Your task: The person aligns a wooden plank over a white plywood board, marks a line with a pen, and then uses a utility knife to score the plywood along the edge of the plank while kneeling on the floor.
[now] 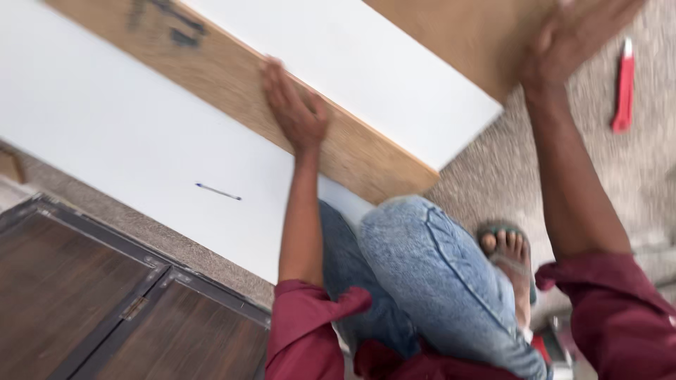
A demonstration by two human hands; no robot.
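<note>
The left hand (pixel 296 112) lies flat, fingers spread, pressed on the wood-coloured edge of a long board (pixel 232 77); it grips nothing. The right hand (pixel 577 35) is open too, palm on the brown face of the board near the top edge of the view; whether its fingers curl over anything I cannot tell. The board stands on edge on a white panel (pixel 120 148) lying on the speckled floor (pixel 493 183). Its long axis runs from upper left to lower right, ending at a corner just above the bent knee in blue jeans (pixel 422 267). A dark blurred mark sits on the edge at upper left. A pen (pixel 218 191) lies on the white panel. A red knife (pixel 622 88) lies on the floor at right. Dark wooden doors (pixel 91 302) fill the lower left.
</note>
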